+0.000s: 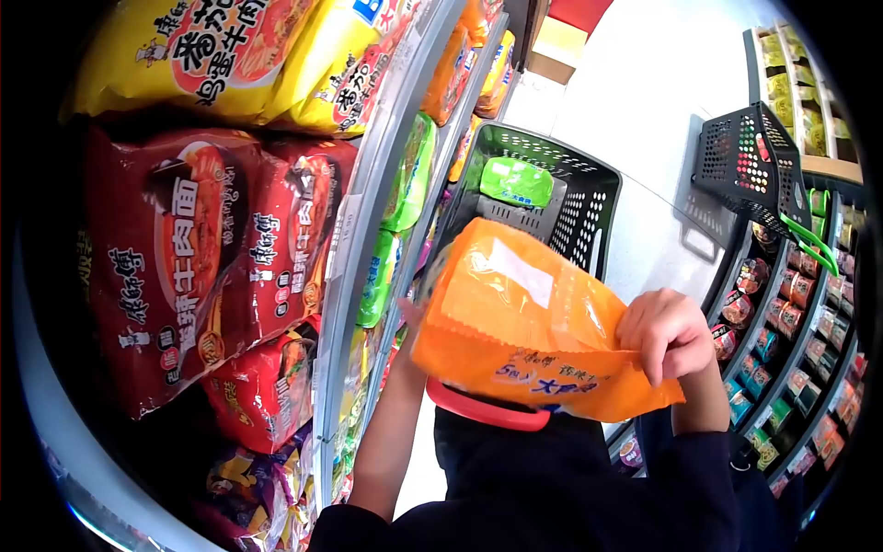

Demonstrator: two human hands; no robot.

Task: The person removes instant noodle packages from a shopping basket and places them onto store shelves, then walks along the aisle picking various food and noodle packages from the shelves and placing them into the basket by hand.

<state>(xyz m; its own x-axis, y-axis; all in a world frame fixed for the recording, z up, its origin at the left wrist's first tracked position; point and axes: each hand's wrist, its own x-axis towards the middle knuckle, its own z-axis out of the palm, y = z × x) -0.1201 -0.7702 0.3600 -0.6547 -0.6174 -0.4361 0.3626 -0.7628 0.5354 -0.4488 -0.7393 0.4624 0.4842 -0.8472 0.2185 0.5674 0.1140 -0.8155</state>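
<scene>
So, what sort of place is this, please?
Most likely a supermarket or grocery shop: dark red beef noodle packs on shelving, a green-handled black shopping basket, and an orange instant-noodle multipack in the right hand.

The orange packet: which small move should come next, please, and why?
I would probably lower the orange packet into the black basket, beside the green packet. The grip of the right hand is closed on one end, the orange packet overlaps the basket in this view, and some room shows around the green one.
</scene>
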